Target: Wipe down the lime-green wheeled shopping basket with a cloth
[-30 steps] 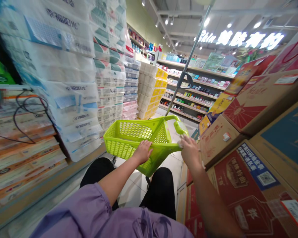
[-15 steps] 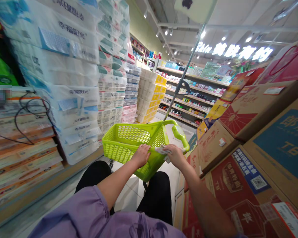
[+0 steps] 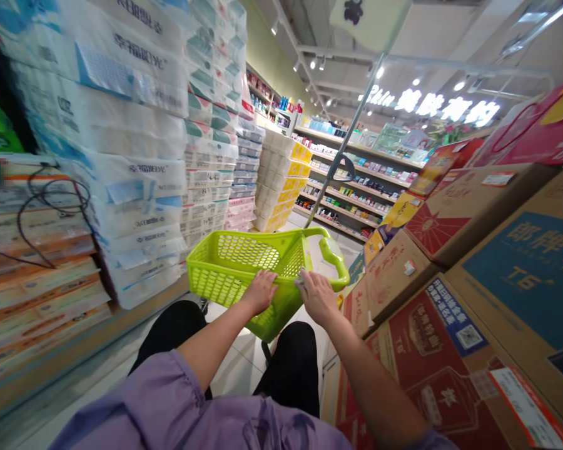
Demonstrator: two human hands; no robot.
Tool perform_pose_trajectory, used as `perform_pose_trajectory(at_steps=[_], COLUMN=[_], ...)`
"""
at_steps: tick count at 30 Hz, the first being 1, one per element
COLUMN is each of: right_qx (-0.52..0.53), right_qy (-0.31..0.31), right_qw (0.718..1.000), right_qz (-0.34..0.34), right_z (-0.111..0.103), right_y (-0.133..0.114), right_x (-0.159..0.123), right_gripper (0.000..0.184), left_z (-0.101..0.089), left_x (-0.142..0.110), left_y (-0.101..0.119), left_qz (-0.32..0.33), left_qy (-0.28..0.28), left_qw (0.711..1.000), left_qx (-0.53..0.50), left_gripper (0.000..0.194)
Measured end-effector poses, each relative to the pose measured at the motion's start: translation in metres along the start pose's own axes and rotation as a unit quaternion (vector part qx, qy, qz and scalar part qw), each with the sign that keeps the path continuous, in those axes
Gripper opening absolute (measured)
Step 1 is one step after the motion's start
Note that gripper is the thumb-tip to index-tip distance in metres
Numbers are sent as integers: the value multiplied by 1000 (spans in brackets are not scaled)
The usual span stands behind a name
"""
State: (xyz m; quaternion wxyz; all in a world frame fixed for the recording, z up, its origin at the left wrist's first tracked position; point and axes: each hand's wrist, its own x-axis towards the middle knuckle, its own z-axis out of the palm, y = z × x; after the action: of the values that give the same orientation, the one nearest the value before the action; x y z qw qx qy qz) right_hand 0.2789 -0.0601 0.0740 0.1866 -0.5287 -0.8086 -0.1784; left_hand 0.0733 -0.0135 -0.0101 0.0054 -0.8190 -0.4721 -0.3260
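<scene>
A lime-green plastic shopping basket point(image 3: 216, 285) with perforated sides and a thick looped handle point(image 3: 336, 257) stands in front of my knees. Over its near rim curl the fingers of my left hand point(image 3: 261, 292), holding the basket steady. Against the same rim, closer to the handle, my right hand point(image 3: 318, 297) presses a crumpled white cloth point(image 3: 301, 279). Most of the cloth is hidden under my fingers. No goods show inside the part of the basket that I can see.
Stacked tissue packs point(image 3: 145, 169) rise on the left, beside a dark cable point(image 3: 51, 200). Cardboard cartons point(image 3: 455, 212) crowd the right side. A slanted pole point(image 3: 342, 147) stands behind the basket. Product shelves point(image 3: 356, 187) line the back, and the tiled floor point(image 3: 239, 369) shows below.
My right hand has slid left along the rim with the cloth, away from the handle and nearer my left hand. The left hand keeps its hold. The view has shifted slightly.
</scene>
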Motion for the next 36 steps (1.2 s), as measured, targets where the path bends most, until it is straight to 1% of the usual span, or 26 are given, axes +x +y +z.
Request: perform_pose_trajectory(at_steps=[2, 4, 8, 10, 11, 14, 17, 19, 21, 23, 26, 27, 29, 30, 31, 32, 34, 36], right_qx=[-25, -28, 0, 31, 43, 40, 14, 18, 38, 63, 109, 130, 182, 211, 236, 256, 275, 270], right_qy=[1, 2, 35, 53, 60, 79, 108, 133, 150, 149, 121, 120, 135, 145, 154, 161, 166, 165], right_qw=[999, 999, 998, 995, 993, 989, 987, 985, 984, 986, 986, 984, 974, 966, 958, 951, 946, 949], right_qz=[-22, -17, 43, 74, 88, 118, 116, 106, 85, 46, -17, -21, 15, 40, 61, 71, 50, -1], right_z=[2, -4, -22, -25, -25, -20, -15, -14, -16, -22, -34, -37, -39, -38, -35, -32, -25, -20], right_y=[-3, 9, 54, 67, 68, 56, 30, 12, -3, -11, -7, -3, 2, 2, -1, -6, -20, -31], right_x=[0, 0, -1, -3, -4, -6, -13, -20, -27, -29, -25, -23, -18, -17, -16, -16, -18, -21], right_gripper=[43, 38, 25, 24, 24, 23, 21, 24, 29, 34, 35, 34, 33, 33, 34, 34, 35, 37], left_z=[0, 0, 0, 2, 3, 5, 2, -4, -10, -16, -24, -27, -32, -36, -39, -43, -50, -55], left_x=[-1, -3, -6, -7, -8, -10, -16, -20, -23, -25, -23, -20, -14, -9, -5, 0, 9, 14], left_y=[-1, -3, -3, -1, 0, 1, -4, -11, -20, -31, -37, -34, -17, -3, 13, 30, 61, 80], left_qz=[1, 9, 22, 23, 24, 26, 31, 32, 29, 21, -19, -37, -61, -58, -41, -11, 33, 27], left_qy=[-1, -6, -8, -7, -6, 2, 9, 11, 13, 17, 25, 35, 71, 90, 105, 101, 72, 56], left_qw=[1000, 1000, 1000, 999, 999, 999, 999, 999, 999, 1000, 1000, 999, 996, 994, 993, 993, 991, 988], left_qx=[3, 8, 20, 22, 23, 22, 22, 22, 18, 12, 4, 0, -15, -27, -43, -63, -107, -143], left_gripper=[36, 37, 39, 39, 40, 40, 40, 40, 38, 36, 33, 33, 36, 38, 40, 42, 43, 45])
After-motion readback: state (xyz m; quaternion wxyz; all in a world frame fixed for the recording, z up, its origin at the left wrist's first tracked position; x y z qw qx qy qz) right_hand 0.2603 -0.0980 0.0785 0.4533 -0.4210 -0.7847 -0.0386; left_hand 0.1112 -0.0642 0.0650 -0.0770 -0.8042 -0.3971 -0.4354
